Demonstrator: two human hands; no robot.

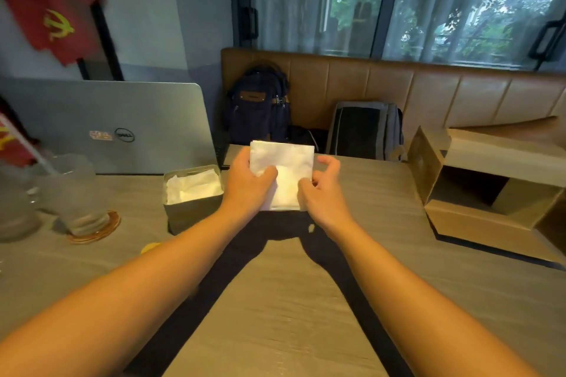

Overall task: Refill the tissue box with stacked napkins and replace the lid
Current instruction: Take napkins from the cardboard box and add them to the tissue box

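Tissue box (pixel 196 211) sits left of my hands, just beside my left wrist, so my left hand (pixel 248 184) is nearer and the move goes leftward and down. I hold the napkin stack (pixel 288 159) over the counter (pixel 275 300): left hand grips its left edge, right hand (pixel 321 193) pinches the near right corner. The stack is white, roughly square, tilted up at its far edge. The box is grey, open on top and already partly filled with white napkins. No lid in view.

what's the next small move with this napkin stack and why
Probably carry the napkin stack left and lower it into the tissue box: left hand and right hand both hold it, and the box stands open beside them with napkins already inside.
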